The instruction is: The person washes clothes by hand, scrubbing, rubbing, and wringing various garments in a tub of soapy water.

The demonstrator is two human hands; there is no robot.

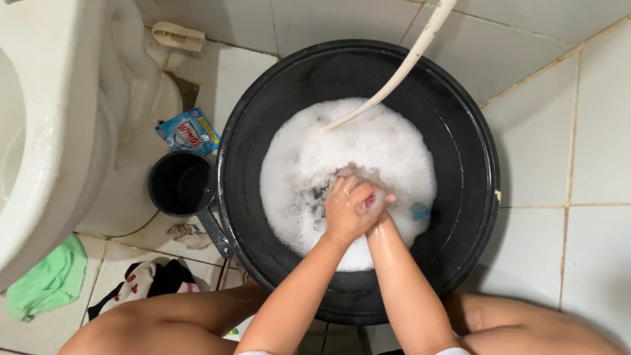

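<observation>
Head view straight down into a big black wash basin (460, 131) on a tiled bathroom floor (578, 144), half full of white soap suds (315, 158). Both hands meet just right of the basin's centre, at the near edge of the foam. Left hand (350, 209) lies on top, fingers curled and clenched around a small wad of wet cloth (368, 201), pinkish where it shows between the fingers. Right hand (383, 212) comes up from below and is mostly hidden under the left; only its wrist and a bit of the heel show, so cannot tell its grip, though it presses against the same wad. Cloth sits right between the two hands, touching both, at the suds surface; too bunched to give a long axis. More laundry lies in the water just beside the hands: a dark bit to the left and a blue piece (419, 211) to the right, nearer the right hand. A white hose (401, 62) runs in from the top right, its end resting in the foam well beyond the hands. Outside the basin, left: a dark dipper (181, 185) touching the rim, a blue detergent sachet (189, 131), a toilet base (59, 131), a green cloth (49, 279), dark clothes (148, 279) by the knee.
</observation>
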